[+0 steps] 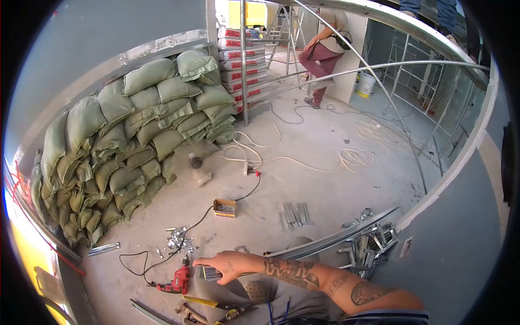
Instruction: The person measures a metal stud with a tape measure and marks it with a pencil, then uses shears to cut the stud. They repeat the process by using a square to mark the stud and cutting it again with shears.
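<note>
My right hand reaches across from the right, low over the floor, with its thumb and fingers around a short piece of metal channel. Its fingertips come close to a red corded power drill, which lies on its side with the chuck pointing up and away. Beyond the drill, small shiny metal clips are scattered. An open cardboard box with small metal parts stands farther off. Below the hand are a yellow-handled tool and a tape measure. My left hand does not show.
Green sacks are stacked along the left wall. Metal brackets and long rails lie at right, with short metal strips nearby. Cables cross the floor. Behind a scaffold pole, a person leans against a wall.
</note>
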Action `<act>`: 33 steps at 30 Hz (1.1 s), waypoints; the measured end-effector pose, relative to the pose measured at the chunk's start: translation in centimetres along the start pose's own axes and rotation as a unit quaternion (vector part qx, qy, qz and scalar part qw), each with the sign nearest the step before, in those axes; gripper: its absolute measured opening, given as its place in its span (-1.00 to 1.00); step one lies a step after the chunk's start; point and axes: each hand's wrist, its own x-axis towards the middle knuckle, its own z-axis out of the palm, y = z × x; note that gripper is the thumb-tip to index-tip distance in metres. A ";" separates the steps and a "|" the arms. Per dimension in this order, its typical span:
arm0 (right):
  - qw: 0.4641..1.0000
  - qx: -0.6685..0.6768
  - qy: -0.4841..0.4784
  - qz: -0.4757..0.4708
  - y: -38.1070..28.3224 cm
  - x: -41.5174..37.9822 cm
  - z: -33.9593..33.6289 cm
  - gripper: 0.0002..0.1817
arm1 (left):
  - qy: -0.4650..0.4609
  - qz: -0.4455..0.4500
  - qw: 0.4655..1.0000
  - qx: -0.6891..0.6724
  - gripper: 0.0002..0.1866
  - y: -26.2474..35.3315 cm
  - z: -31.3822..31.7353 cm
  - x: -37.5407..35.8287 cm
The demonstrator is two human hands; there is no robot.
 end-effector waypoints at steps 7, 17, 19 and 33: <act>0.999 0.012 0.040 -0.012 -0.7 -0.7 -1.2 0.06 | 0.067 0.259 0.787 0.557 -0.02 6.3 3.0 -3.0; 0.990 0.121 -0.049 0.060 -6.7 -3.7 -5.3 -0.12 | -0.168 0.128 0.595 0.776 0.49 7.9 5.6 1.8; 0.986 0.141 -0.057 0.067 -7.2 -3.5 -5.9 -0.12 | -0.199 0.154 0.593 0.765 0.41 8.7 5.2 2.6; 0.991 0.124 -0.015 0.057 -9.5 -4.6 -6.4 -0.10 | -0.331 -0.042 0.877 0.347 0.01 10.3 3.0 -4.1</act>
